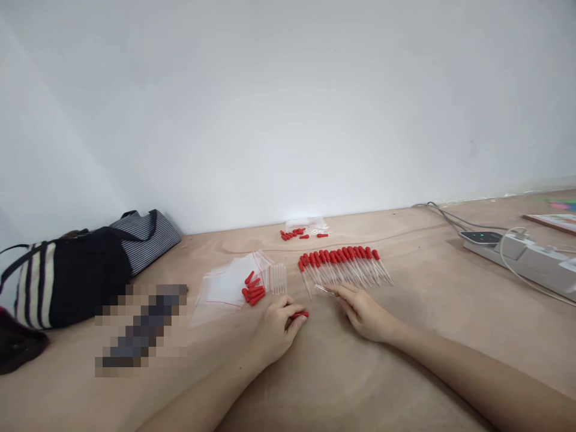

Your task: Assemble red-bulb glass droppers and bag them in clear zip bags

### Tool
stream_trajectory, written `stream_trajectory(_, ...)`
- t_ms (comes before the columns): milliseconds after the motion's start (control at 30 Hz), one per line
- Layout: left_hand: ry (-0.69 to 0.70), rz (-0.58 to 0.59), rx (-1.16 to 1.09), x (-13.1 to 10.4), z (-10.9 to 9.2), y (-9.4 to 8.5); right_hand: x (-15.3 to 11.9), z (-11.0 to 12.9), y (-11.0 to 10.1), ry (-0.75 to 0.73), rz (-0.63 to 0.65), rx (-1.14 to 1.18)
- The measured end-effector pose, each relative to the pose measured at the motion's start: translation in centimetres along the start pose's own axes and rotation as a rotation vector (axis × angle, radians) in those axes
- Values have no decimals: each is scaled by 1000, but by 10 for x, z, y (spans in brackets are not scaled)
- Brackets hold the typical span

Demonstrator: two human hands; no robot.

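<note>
Pinching a smooth, rubbery-looking red bulb (304,314) between thumb and fingers, the left hand (278,318) sits low over the table (405,378), just beside the right hand (357,306), whose fingertips close narrowly on a slim, clear, glassy tube (323,290). Beyond it lies a row of droppers (346,257), each a tapered transparent stem with a matte red cap. More straight loose tubes (279,279) lie side by side near thin, glossy plastic bags (220,285) with red lines, a heap of red bulbs (255,293) on top. Farther left slumps a soft black cloth bag (85,282) with cream stripes; pale wood grain runs beneath everything.
</note>
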State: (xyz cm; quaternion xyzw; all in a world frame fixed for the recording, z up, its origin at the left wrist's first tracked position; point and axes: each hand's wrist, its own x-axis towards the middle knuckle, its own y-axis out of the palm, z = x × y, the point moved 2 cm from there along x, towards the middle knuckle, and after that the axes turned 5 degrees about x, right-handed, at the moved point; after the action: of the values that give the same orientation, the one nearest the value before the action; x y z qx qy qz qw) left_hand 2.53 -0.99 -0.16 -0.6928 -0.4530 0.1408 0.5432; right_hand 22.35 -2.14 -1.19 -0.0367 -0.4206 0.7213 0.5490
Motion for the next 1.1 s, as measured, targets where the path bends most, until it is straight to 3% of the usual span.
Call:
stream_trajectory(67,-10,16,-21,2,-1,-1,-1,3,3,6,19,-14)
stream_trajectory(267,-103,-94,-112,4,3,0,-1,14,9,61,-11,-31)
stream_trajectory(700,-93,-76,-172,3,1,0,-1,19,15,88,-15,-18)
stream_trajectory(900,-141,-102,-181,1,3,5,-1,22,17,46,-16,-34)
stream_trajectory(1100,-142,-56,-157,1,5,6,-1,21,15,-13,33,-126)
